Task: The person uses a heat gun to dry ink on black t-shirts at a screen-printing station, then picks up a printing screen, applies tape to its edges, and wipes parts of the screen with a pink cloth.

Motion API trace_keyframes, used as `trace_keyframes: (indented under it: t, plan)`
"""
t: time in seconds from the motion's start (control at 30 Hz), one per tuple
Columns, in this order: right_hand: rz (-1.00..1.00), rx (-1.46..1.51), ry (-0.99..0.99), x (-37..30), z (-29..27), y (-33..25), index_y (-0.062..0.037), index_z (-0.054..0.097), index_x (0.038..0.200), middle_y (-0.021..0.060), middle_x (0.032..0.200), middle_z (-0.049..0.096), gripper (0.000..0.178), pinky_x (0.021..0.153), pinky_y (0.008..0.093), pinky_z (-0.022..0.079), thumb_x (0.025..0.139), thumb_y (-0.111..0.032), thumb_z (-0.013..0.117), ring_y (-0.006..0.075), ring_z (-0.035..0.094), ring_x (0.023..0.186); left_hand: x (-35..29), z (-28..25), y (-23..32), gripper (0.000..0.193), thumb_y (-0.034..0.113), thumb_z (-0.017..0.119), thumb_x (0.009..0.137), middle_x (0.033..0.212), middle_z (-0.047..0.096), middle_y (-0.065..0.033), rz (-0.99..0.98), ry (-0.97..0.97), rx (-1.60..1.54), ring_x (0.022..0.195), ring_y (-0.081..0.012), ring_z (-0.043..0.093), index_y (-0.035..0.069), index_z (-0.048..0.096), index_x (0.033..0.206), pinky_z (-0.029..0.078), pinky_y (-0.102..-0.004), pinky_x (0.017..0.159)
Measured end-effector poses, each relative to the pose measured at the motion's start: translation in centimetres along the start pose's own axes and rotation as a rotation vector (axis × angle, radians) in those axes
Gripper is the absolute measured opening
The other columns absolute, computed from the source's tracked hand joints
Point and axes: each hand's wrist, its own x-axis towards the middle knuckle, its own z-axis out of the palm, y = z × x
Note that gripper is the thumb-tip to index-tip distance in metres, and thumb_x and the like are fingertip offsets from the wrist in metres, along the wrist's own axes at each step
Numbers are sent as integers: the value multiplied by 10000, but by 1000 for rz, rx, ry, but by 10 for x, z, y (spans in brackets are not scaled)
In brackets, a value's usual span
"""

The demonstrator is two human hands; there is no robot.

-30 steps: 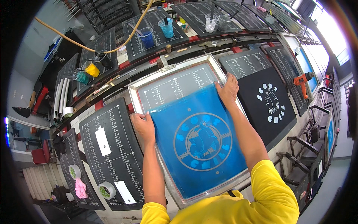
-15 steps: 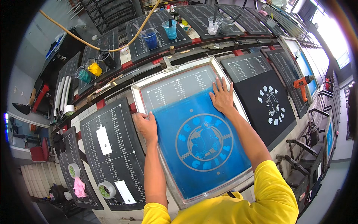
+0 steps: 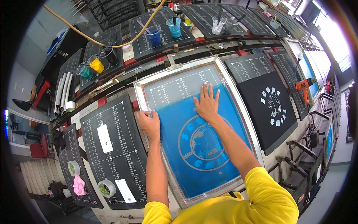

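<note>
A silver-rimmed screen printing frame (image 3: pixel 243 112) lies over a dark board in front of me. Its mesh (image 3: pixel 197 181) is blue across the lower part, with a round scooter design, and see-through at the top. My left hand (image 3: pixel 149 125) is closed on the frame's left rim, thumb uppermost. With fingers spread, my right hand (image 3: pixel 207 103) lies flat on the mesh, near the upper edge of the blue and above the design, partly covered by my forearm. Right of the frame, a black fabric piece (image 3: pixel 257 112) with a white print covers another board.
On the left board (image 3: pixel 123 130) are white cards (image 3: pixel 105 138) and a tape roll (image 3: pixel 107 188); a pink cloth (image 3: pixel 78 185) lies beyond. Ink cups (image 3: pixel 153 36) stand along the far boards. An orange heat gun (image 3: pixel 305 89) is at right. A yellow hose (image 3: pixel 74 28) hangs across the upper left.
My right hand has slid left across the mesh, away from the frame's right rim. My left hand stays at the left rim. The whole view has shifted slightly.
</note>
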Motion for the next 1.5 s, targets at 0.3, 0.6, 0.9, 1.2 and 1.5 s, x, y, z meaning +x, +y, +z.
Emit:
trace_keyframes:
  t: [0.3, 0.6, 0.9, 1.2, 1.5]
  plan:
    - [-200, 271, -35, 3, -13, -5, 41, 479, 1394, 170, 1508, 415, 597, 1177, 512, 258, 973, -380, 514, 338, 324, 1437, -1, 0, -5, 266, 114, 734, 800, 879, 488, -122, 18, 5, 20, 786, -318, 523, 21, 488, 842, 431, -436, 709]
    - [-794, 406, -191, 36, -33, 41, 63, 544, 1265, 203, 1310, 538, 512, 1088, 418, 405, 888, -277, 605, 351, 492, 1247, 0, 1, 0, 254, 124, 728, 797, 880, 499, -117, 19, 17, -24, 766, -305, 521, 20, 501, 845, 428, -423, 722]
    - [-1049, 504, -211, 39, -18, -45, 75, 542, 1247, 212, 1327, 534, 538, 1094, 411, 400, 858, -287, 629, 345, 483, 1269, 0, 0, 1, 252, 112, 741, 772, 866, 520, -131, 102, 60, 24, 758, -319, 549, 16, 521, 850, 444, -431, 711]
    - [-990, 722, -256, 20, -14, -121, 72, 549, 1248, 189, 1245, 563, 526, 1095, 407, 391, 812, -218, 591, 338, 496, 1223, 1, 3, -7, 154, 94, 626, 835, 846, 525, -160, 105, 72, -80, 754, -339, 526, -17, 520, 847, 433, -440, 701]
    - [-614, 650, -65, -3, 4, -104, 63, 549, 1259, 198, 1344, 551, 453, 1062, 415, 438, 884, -189, 524, 343, 515, 1277, 4, 9, -21, 90, 65, 528, 895, 859, 533, -149, 78, 116, -124, 705, -276, 520, -19, 524, 861, 428, -395, 658]
